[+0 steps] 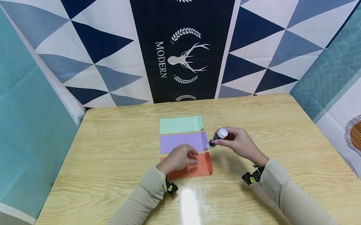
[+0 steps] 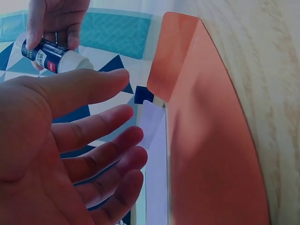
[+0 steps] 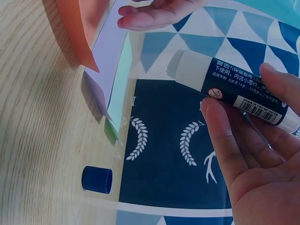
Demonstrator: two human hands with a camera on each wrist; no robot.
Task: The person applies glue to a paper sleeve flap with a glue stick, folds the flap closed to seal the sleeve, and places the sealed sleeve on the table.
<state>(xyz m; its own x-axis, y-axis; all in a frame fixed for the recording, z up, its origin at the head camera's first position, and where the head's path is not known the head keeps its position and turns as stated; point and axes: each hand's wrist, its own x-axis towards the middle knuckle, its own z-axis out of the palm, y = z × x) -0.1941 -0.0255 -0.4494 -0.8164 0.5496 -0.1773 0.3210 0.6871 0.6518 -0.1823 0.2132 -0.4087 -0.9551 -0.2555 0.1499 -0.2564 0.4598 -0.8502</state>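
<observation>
My right hand (image 1: 239, 143) pinches a dark blue and white glue stick (image 1: 216, 139) between thumb and fingers, tilted, beside the right end of the purple envelope (image 1: 178, 141). In the right wrist view the glue stick (image 3: 243, 89) has no cap on, and its pale glue tip shows. My left hand (image 1: 179, 158) hovers over the orange envelope (image 1: 192, 172) with relaxed, slightly bent fingers and holds nothing. The flap (image 2: 174, 54) of the orange envelope stands raised in the left wrist view. Behind the purple one lies a mint green envelope (image 1: 179, 125).
A dark blue cap (image 3: 97, 179) lies on its side on the wooden table (image 1: 106, 165), near the green envelope's flap end. Patterned cloth (image 1: 106, 46) hangs along the table's far edge, and a teal sheet (image 1: 9, 102) hangs at the left.
</observation>
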